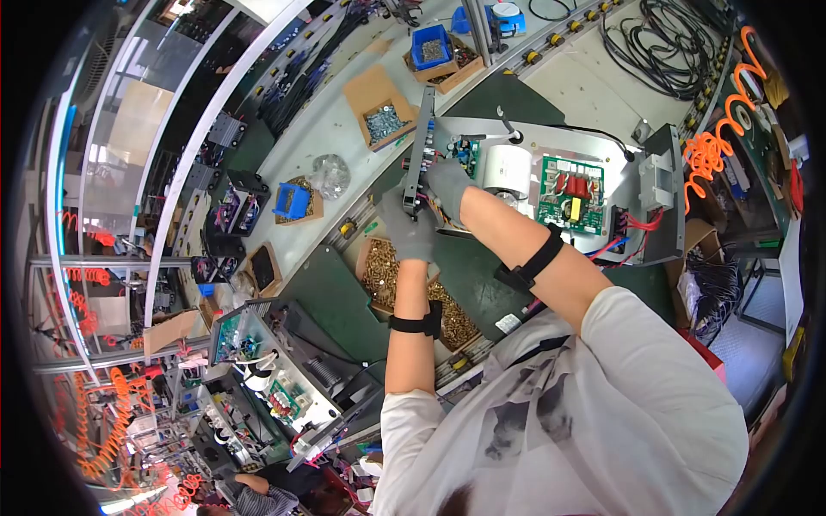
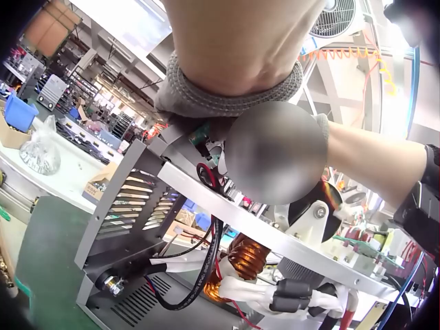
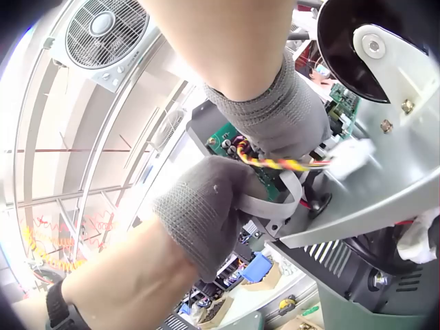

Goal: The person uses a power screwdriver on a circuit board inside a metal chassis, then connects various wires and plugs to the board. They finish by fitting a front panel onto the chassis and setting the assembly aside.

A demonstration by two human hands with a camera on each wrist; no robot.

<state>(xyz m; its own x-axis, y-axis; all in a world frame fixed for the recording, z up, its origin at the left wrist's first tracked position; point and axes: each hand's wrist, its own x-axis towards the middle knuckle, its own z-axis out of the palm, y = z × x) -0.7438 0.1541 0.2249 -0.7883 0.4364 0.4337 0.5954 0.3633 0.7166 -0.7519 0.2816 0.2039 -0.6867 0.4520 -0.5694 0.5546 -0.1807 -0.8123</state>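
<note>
Both hands wear grey gloves. In the head view the left hand [image 1: 409,228] grips the lower end of a dark upright panel [image 1: 422,142] at the end of an open metal chassis [image 1: 588,139]. The right hand [image 1: 447,185] is just inside that panel, its fingertips hidden. In the right wrist view a green circuit board [image 3: 223,139] lies behind the right hand [image 3: 285,124], and a yellow, red and black twisted cable [image 3: 278,163] runs under it to a white connector; the left hand [image 3: 206,210] is close by. In the left wrist view the slotted chassis side [image 2: 130,206] stands below the hands.
A white cylinder [image 1: 508,168] and a second green board [image 1: 572,193] sit in the chassis. Brass screws [image 1: 387,275] lie in a box near the left forearm. Another open chassis [image 1: 284,370] stands at lower left, and coiled orange hoses [image 1: 714,150] hang at the right.
</note>
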